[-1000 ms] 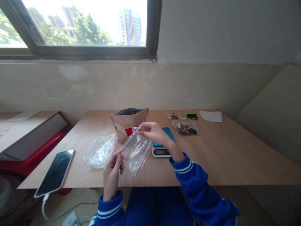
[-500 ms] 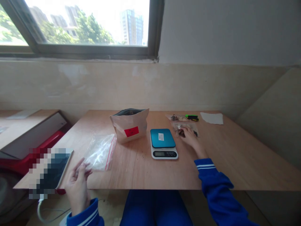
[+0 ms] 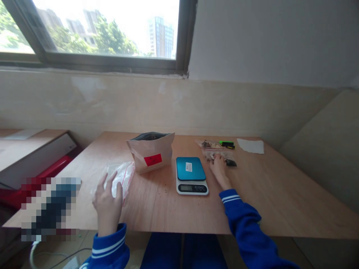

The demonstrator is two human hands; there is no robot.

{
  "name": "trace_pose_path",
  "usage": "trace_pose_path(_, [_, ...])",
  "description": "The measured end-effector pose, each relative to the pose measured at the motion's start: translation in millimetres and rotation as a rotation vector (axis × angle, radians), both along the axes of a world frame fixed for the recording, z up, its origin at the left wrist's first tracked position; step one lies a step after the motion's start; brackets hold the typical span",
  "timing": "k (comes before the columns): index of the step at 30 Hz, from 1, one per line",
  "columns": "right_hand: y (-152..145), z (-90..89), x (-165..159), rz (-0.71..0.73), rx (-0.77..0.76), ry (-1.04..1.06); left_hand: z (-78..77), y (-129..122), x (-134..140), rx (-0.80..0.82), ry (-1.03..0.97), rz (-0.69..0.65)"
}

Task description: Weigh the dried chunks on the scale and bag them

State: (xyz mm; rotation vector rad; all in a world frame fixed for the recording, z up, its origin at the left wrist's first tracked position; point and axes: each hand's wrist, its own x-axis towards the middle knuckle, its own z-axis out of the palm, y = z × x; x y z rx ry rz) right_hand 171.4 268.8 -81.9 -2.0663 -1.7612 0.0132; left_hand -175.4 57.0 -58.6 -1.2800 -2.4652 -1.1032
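My left hand point(image 3: 108, 201) hovers over a stack of clear plastic zip bags point(image 3: 126, 175), its fingers spread and nothing in them. My right hand point(image 3: 219, 170) reaches to a small clear zip bag point(image 3: 228, 155) with dark and pale dried pieces inside. Its fingers are curled closed on that bag, the tips partly hidden. Left of this hand lies a kitchen scale point(image 3: 191, 170) with a blue top and a white base. A beige stand-up pouch point(image 3: 151, 153) with a red label stands open between the scale and the plastic bags.
Behind the small bag lie another filled zip bag point(image 3: 209, 145), a green-and-black cutter point(image 3: 226, 144) and white paper point(image 3: 251, 146). A pixelated tablet-like device point(image 3: 53, 205) with a cable rests at the table's left edge. Small crumbs dot the wooden table point(image 3: 157, 213).
My left hand has moved right, over the plastic bags, and its fingers have spread. My right hand has shifted slightly left on the small zip bag. The view has tilted a little.
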Motion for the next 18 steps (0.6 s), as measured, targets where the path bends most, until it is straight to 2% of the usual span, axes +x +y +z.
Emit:
trace_pose_path(3, [-7, 8.9, 18, 0.06, 0.002, 0.04, -27.3, 9, -8, -0.327, -0.114, -0.096])
trace_pose_path(4, [-11, 13.5, 25, 0.072, 0.005, 0.046, -35.4, 11, -10, -0.392, -0.135, -0.115])
trace_pose_path(6, [-22, 25.5, 38, 0.091, 0.04, 0.094, -43.5, 12, -13, -0.398, -0.129, -0.136])
trace_pose_path(7, [-30, 33.0, 44, 0.101, 0.073, 0.155, -42.1, 11, -13, -0.367, -0.131, -0.114])
trace_pose_path(8, [-39, 41.5, 48, 0.117, 0.114, 0.241, -36.8, 9, -12, -0.318, -0.134, -0.096])
trace_pose_path(10, [-61, 60.1, 50, 0.153, 0.205, 0.478, -16.6, 5, -4, -0.176, -0.148, -0.07])
trace_pose_path(12, [-88, 78.0, 41, 0.211, 0.282, 0.678, 9.4, 0, 13, 0.041, -0.245, -0.202])
trace_pose_path(13, [-102, 85.1, 33, 0.232, 0.31, 0.76, 21.6, -2, 24, 0.113, -0.353, -0.279])
trace_pose_path(15, [-131, 94.1, 11, 0.276, 0.37, 0.841, 39.7, -4, 53, 0.154, -0.635, -0.461])
trace_pose_path(18, [-168, 94.9, -28, 0.338, 0.416, 0.799, 45.9, -1, 97, 0.091, -1.123, -0.743])
